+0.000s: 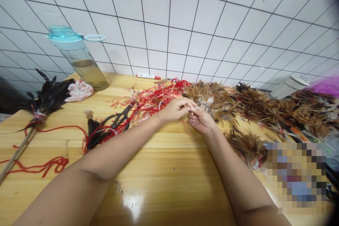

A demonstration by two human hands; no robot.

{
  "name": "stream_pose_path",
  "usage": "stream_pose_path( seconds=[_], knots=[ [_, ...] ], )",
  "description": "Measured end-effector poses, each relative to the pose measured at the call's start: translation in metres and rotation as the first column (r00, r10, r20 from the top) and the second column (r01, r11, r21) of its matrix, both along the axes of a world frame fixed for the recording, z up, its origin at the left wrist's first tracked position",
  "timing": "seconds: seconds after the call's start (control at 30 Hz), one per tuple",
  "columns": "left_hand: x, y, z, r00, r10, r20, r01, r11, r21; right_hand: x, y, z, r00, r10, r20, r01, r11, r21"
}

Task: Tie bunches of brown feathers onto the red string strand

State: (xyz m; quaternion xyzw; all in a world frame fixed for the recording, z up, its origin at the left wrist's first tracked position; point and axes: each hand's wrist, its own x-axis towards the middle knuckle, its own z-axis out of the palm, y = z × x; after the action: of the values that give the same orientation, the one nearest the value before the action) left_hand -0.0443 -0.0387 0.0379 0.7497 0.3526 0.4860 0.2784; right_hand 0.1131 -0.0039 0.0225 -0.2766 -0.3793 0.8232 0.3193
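Note:
Both hands meet above the middle of the wooden table (159,169), fingertips touching. My left hand (177,108) is closed in a pinch, and my right hand (200,118) has its fingers curled against it. What they pinch is too small to make out. A thin red thread (188,130) hangs just below them. Behind the hands lie a tangle of red strings (156,97) and a brown feather bundle (214,97).
At the left stand a bottle with a blue lid (87,67), crumpled tissue (80,90) and black feathers on a stick (50,95). Dark-handled scissors (122,118) lie left of centre. A marker (148,76) rests by the tiled wall. More brown feathers (286,109) spread rightward.

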Motion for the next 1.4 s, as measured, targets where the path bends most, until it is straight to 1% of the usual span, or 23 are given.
stream_pose_path(
  seconds=[0.07,0.1,0.17,0.23,0.33,0.47,0.6,0.7,0.9,1.0,1.17,1.27,1.33,1.4],
  knots=[
    [-0.001,0.001,0.0,0.99,-0.043,0.135,0.064,0.986,-0.155,0.0,-0.002,0.002,0.999,0.042,-0.031,-0.042,0.999,-0.005],
    [-0.001,0.001,-0.001,0.982,-0.038,0.184,0.076,0.976,-0.204,0.0,-0.003,0.003,0.997,0.062,-0.043,-0.063,0.998,-0.011],
    [-0.001,0.001,-0.002,0.973,0.001,0.23,0.058,0.967,-0.25,0.0,-0.004,0.003,0.995,0.088,-0.052,-0.089,0.996,-0.024],
    [0.0,0.002,-0.002,0.97,0.05,0.239,0.015,0.964,-0.265,-0.001,-0.005,0.0,0.995,0.085,-0.049,-0.087,0.995,-0.037],
    [0.0,0.003,-0.003,0.967,0.083,0.24,-0.011,0.958,-0.288,-0.004,-0.005,-0.004,0.996,0.069,-0.056,-0.072,0.996,-0.052],
    [0.001,0.004,-0.005,0.956,0.083,0.282,0.012,0.948,-0.319,-0.006,-0.006,-0.007,0.996,0.046,-0.082,-0.053,0.995,-0.085],
    [0.002,0.005,-0.01,0.925,0.096,0.367,0.032,0.944,-0.327,-0.007,-0.005,-0.008,0.997,-0.004,-0.072,-0.005,0.993,-0.122],
    [0.004,0.006,-0.013,0.891,0.119,0.439,0.044,0.938,-0.343,-0.006,-0.005,-0.009,0.997,-0.005,-0.079,-0.006,0.991,-0.137],
    [0.006,0.007,-0.018,0.786,0.152,0.6,0.116,0.916,-0.384,-0.005,-0.007,-0.005,0.985,0.078,-0.153,-0.097,0.988,-0.122],
    [0.008,0.007,-0.018,0.735,0.167,0.657,0.144,0.909,-0.392,-0.005,-0.008,-0.003,0.982,0.094,-0.165,-0.112,0.988,-0.103],
    [0.012,0.006,-0.014,0.652,0.233,0.722,0.175,0.88,-0.442,-0.004,-0.009,-0.006,0.977,0.15,-0.154,-0.16,0.986,-0.054],
    [0.013,0.006,-0.01,0.598,0.276,0.752,0.203,0.856,-0.476,-0.003,-0.008,-0.008,0.979,0.16,-0.125,-0.162,0.987,-0.013],
    [0.014,0.006,-0.008,0.581,0.286,0.762,0.225,0.843,-0.488,-0.003,-0.008,-0.008,0.981,0.164,-0.105,-0.165,0.986,0.008],
    [0.014,0.007,-0.008,0.585,0.288,0.759,0.237,0.833,-0.499,-0.003,-0.009,-0.008,0.98,0.181,-0.087,-0.18,0.983,0.018]
  ],
)
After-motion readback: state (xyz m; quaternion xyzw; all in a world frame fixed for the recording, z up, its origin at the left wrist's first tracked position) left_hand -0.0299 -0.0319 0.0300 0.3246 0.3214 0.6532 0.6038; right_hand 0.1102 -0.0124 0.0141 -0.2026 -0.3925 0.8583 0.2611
